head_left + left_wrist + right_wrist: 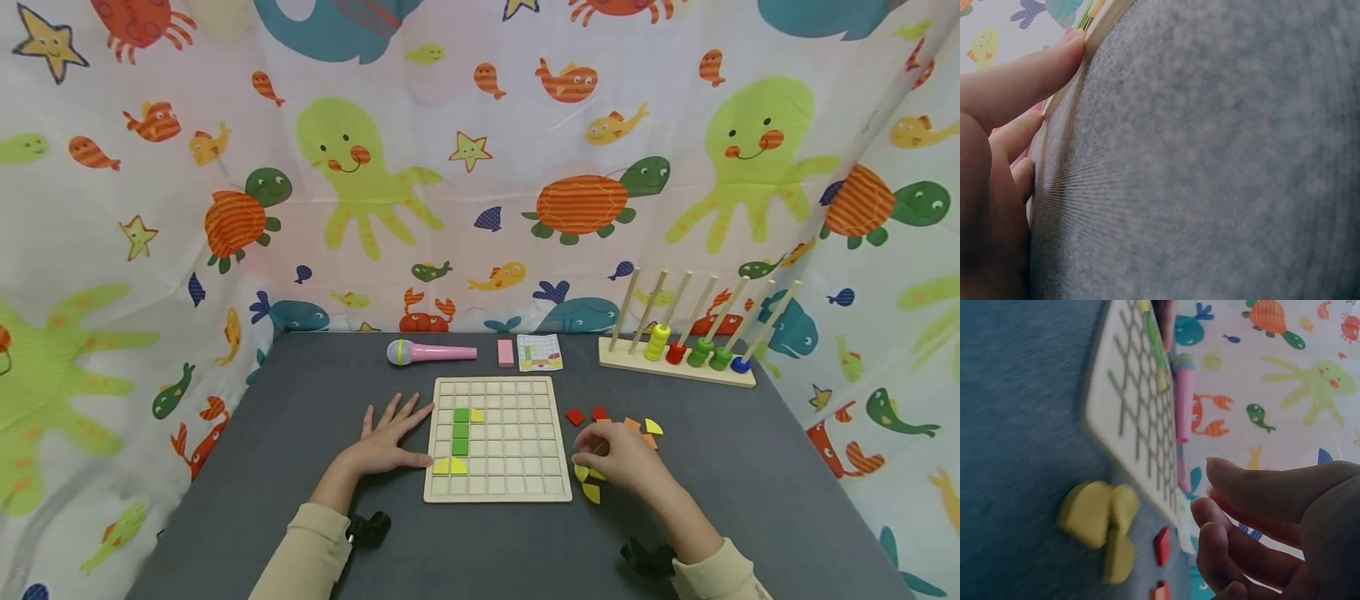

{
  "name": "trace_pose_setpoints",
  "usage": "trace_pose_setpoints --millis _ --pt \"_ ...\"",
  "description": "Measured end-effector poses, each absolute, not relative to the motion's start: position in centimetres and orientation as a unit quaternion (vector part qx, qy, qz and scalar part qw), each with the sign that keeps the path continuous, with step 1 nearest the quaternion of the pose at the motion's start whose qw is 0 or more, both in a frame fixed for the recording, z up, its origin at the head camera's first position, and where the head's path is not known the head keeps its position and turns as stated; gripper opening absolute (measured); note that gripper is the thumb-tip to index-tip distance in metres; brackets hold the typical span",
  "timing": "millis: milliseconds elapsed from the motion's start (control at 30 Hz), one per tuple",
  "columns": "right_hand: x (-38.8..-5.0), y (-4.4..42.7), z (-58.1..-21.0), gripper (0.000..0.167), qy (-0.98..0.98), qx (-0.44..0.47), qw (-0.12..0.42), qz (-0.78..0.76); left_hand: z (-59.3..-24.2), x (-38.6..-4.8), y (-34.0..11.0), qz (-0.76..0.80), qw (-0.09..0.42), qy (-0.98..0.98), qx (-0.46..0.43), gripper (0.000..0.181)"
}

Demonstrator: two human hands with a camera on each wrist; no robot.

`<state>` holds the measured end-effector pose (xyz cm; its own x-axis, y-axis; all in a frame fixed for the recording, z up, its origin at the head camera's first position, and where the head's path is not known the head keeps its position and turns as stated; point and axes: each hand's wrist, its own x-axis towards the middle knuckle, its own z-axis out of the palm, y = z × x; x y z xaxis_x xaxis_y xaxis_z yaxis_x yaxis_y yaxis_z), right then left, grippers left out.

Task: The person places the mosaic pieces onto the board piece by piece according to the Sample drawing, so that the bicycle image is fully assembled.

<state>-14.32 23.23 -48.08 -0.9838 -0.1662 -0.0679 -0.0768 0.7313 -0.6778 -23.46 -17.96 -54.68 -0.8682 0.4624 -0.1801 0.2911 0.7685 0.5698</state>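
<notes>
A light wooden grid board (497,500) lies on the grey table, holding green squares (460,447) in a column and several yellow pieces (458,466). My left hand (382,446) is spread at its left side, with thumb and fingertips touching the edge, as the left wrist view also shows. Beyond the board's right edge, my right hand (622,454) hovers by loose yellow quarter-round pieces (592,494). Its fingers are loosely bent, thumb close to the index finger; no piece shows between them in the right wrist view. Red pieces (1162,546) lie nearby.
Behind the board are a pink toy microphone (438,353), a pink block (506,353) and a printed pattern card (539,353). A peg stand with coloured rings (675,371) stands at back right. Orange pieces (632,423) lie past my right hand. A sea-animal curtain (450,250) surrounds the table.
</notes>
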Motion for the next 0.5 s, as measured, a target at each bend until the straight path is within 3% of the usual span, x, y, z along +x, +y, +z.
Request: trace_pose_setpoints --millis 333,500 --pt "-12.3 24.9 -49.9 0.02 0.939 -0.038 0.11 -0.324 -54.2 -23.5 -17.7 0.263 0.161 0.929 0.205 0.1" --pt "-11.8 25.0 -50.5 0.022 0.946 -0.039 0.105 -0.306 -54.4 -23.5 -17.9 0.267 0.163 0.928 0.202 0.101"
